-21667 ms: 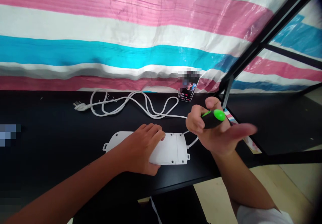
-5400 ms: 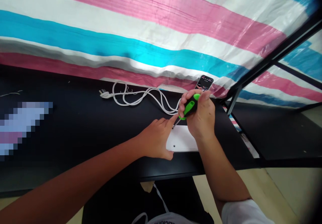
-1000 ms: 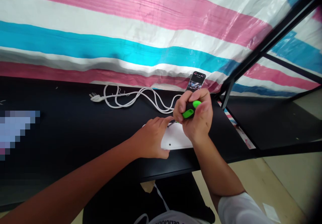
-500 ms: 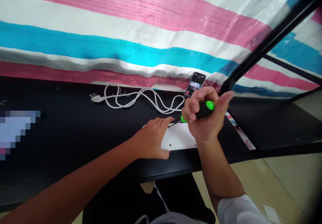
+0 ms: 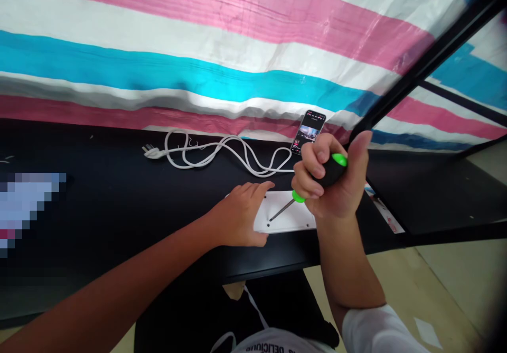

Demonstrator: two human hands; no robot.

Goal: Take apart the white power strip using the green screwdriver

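Observation:
A white power strip (image 5: 291, 218) lies on the black table with its screw-hole side up. My left hand (image 5: 241, 215) spans its width, fingers on the far edge and thumb at the near edge, gripping it against the table. In my right hand (image 5: 336, 184) is a screwdriver (image 5: 282, 210) with a black and green handle, fingers wrapped round it and thumb sticking up. The screwdriver's tip is close to the near screw hole beside my left thumb; I cannot tell whether it touches. My right hand hides the strip's right end.
A white cord with a plug (image 5: 154, 152) lies looped behind the strip. Near the back, a phone (image 5: 309, 131) leans against the striped sheet (image 5: 222, 83). A black frame bar (image 5: 420, 73) rises at the right. The table's front edge (image 5: 273, 273) is close to my body.
The screwdriver's tip has moved from the strip's far edge, by my left fingers, toward the near screw hole. My right hand shifted slightly right. My left hand keeps its grip.

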